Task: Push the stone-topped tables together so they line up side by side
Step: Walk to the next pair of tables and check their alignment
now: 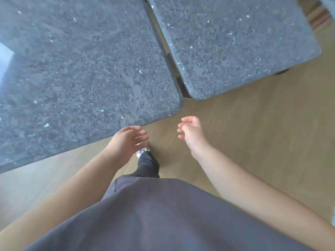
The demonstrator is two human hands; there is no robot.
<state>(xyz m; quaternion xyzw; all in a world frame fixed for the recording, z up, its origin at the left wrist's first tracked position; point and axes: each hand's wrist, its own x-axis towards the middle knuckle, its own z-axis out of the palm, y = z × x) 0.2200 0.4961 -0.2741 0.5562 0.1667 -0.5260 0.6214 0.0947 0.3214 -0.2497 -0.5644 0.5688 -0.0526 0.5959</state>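
Observation:
Two dark grey stone-topped tables fill the upper view. The large left table (pixel 76 73) and the smaller right table (pixel 233 44) stand side by side with a narrow gap between them, wider toward the near corners. Their near edges are not level: the left table reaches closer to me. My left hand (pixel 126 142) hovers just off the left table's near edge, fingers loosely spread, holding nothing. My right hand (pixel 192 134) hangs in the air over the floor, fingers curled loosely, empty, below the gap.
Light wooden floor (pixel 262 124) lies in front of and to the right of the tables. My dark-clad leg and a patterned shoe (pixel 143 153) stand near the left table's corner. A striped object (pixel 319 17) shows at the far right edge.

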